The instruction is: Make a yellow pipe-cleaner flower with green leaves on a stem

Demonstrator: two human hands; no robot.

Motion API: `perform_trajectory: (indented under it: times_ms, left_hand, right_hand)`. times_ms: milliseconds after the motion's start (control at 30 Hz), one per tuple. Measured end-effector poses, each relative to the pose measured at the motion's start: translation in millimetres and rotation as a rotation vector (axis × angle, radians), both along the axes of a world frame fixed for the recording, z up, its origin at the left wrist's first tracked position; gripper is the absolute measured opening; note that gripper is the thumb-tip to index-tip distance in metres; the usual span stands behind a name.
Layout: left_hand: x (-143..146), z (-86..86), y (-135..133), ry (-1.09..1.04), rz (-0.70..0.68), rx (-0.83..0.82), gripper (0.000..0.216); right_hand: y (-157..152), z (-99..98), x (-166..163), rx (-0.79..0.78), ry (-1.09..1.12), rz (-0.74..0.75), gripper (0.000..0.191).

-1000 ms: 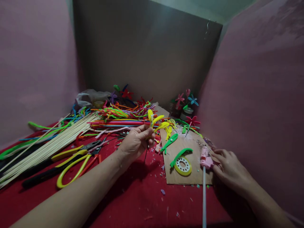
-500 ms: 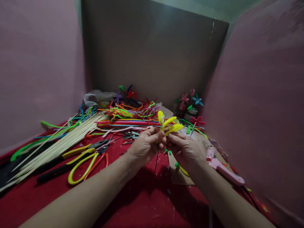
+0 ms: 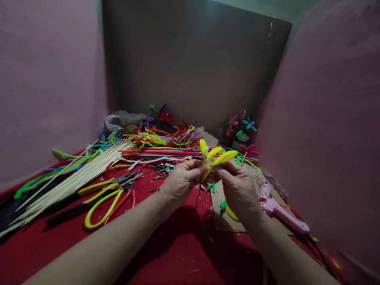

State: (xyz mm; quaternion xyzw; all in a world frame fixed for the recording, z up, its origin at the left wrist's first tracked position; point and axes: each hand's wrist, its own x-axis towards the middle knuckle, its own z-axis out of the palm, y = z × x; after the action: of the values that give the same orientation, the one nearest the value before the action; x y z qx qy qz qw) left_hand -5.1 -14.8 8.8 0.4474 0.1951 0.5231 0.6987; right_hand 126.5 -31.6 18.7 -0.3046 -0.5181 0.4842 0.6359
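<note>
The left hand [image 3: 182,181] and right hand [image 3: 237,186] are pinching together on a yellow pipe-cleaner flower [image 3: 214,155] — its petals are fanning just above the fingertips, over the red table [image 3: 178,245] — near the pink glue gun [image 3: 277,209].

Bamboo skewers [image 3: 74,180], yellow-handled pliers [image 3: 92,189], pink glue gun [image 3: 282,215], perhaps a plastic bag [image 3: 120,118] behind.

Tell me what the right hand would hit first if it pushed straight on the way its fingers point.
The right hand aims left: first the yellow pipe-cleaner flower it pinches, then probably the left hand, though depth is unclear.
</note>
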Motion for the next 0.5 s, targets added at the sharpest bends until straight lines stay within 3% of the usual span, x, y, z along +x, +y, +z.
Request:
perform_trajectory:
  times_ms: [100,233,500]
  left_hand:
    - [-1.9,-1.7,2.8,0.099,0.077,0.114,0.015]
    - [-3.0,-1.5,2.6,0.183,0.182,0.166,0.013]
    - [-2.7,6.4,-2.9,0.223,0.195,0.177,0.009]
  right_hand:
    - [-2.1,3.0,3.7,0.085,-0.153,-0.1,0.005]
    - [-6.6,7.8,3.7,0.071,-0.261,-0.177,0.006]
    - [-9.7,11.6,0.9,0.023,-0.302,-0.18,0.009]
